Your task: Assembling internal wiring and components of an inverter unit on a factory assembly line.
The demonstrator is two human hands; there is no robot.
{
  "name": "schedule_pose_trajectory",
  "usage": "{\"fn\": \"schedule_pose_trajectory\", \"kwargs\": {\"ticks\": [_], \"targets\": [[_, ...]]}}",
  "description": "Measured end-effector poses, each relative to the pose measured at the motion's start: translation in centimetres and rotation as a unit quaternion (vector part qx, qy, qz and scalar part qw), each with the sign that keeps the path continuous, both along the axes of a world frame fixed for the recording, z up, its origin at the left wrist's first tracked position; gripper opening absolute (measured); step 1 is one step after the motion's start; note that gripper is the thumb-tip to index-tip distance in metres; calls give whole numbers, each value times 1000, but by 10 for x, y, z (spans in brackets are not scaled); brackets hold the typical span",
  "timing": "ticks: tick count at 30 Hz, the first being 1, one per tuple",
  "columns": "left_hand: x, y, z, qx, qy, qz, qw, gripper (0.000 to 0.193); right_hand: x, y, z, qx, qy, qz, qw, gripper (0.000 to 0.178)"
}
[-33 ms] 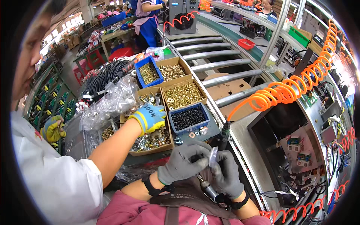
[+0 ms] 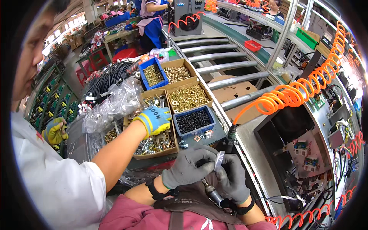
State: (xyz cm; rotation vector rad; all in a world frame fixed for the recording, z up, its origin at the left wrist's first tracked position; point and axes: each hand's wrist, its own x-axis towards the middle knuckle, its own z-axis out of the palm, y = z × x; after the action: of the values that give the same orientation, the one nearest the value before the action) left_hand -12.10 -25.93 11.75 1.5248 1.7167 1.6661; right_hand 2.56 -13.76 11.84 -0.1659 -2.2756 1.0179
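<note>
My left hand [image 2: 188, 165] and my right hand [image 2: 234, 179], both in grey work gloves, meet in front of my chest. Between their pinched fingers stands a small clear plastic bag [image 2: 219, 159]; its contents cannot be made out. Below them a metal-bodied power screwdriver [image 2: 213, 194] lies against my apron, partly hidden by the gloves. Just beyond my left hand are loose bolts [image 2: 183, 144] and square nuts [image 2: 197, 138]. At my left, a co-worker's yellow and blue gloved hand [image 2: 155, 120] reaches into a cardboard box of mixed hardware [image 2: 157, 143].
Beyond are a blue bin of black screws [image 2: 195, 121], a box of brass-coloured screws [image 2: 188, 96] and a tilted blue bin [image 2: 153, 74]. A roller conveyor [image 2: 230, 69] runs along the right, with an orange coiled air hose [image 2: 283, 94] above an opened black cabinet [image 2: 285, 130].
</note>
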Motion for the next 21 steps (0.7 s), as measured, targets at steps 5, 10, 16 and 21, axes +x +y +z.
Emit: {"fn": "schedule_pose_trajectory", "kwargs": {"ticks": [5, 10, 16, 21], "targets": [[-6, -3, 7, -53, 66, -64, 994, 19, 9, 9, 12, -66, -96, 19, 993, 20], [-1, -4, 8, -38, 59, -63, 996, 19, 6, 7, 12, -55, -71, -2, 996, 18], [10, 11, -4, 29, 62, 58, 996, 15, -7, 1, 2, 13, -2, -52, 999, 19], [22, 26, -21, -8, -110, 64, 992, 15, -2, 2, -13, 36, -6, -76, 996, 14]]}}
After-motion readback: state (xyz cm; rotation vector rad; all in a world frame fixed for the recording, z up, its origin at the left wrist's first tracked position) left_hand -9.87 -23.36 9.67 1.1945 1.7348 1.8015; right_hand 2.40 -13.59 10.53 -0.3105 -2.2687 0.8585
